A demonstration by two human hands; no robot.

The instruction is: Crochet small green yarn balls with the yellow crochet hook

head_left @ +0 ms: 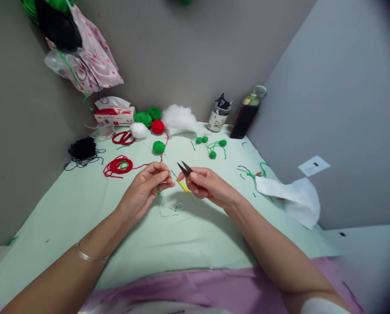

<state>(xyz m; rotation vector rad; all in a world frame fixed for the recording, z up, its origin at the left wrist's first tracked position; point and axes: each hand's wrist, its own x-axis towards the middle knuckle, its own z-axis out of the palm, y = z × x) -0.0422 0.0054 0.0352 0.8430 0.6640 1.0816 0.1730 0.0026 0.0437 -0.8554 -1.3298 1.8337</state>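
Thread [169,211], pale and thin, is pinched between the closed fingertips of the left hand [145,188] and hangs in a loop just above the green cloth [83,205]. Small snips [184,168] are gripped in the right hand [209,185], blades parted and pointed toward the left fingertips, just beside them. A coil of red yarn [118,166] and a green ball [158,147] lie beyond the hands.

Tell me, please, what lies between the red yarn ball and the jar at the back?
A heap of white stuffing lies between the red yarn ball and the jar, as the head view shows.
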